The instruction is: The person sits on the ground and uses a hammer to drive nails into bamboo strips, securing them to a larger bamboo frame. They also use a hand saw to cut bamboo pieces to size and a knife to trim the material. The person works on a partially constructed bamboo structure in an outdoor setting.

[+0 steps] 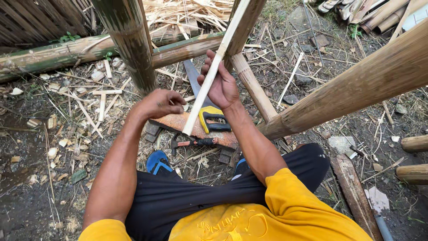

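The right hand (221, 85) grips a long pale split bamboo strip (209, 80) slanting toward one o'clock. The left hand (161, 102), fingers curled and holding nothing visible, sits at nine o'clock of the strip's lower end, above a rusty flat wooden block (178, 121).

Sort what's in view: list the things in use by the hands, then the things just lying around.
In use:
- pale bamboo strip, gripped by the right hand
- wooden block under the strip's lower end
- left hand, down beside the block

Lying about:
- handsaw
- hammer
- bamboo offcuts
- thick bamboo poles
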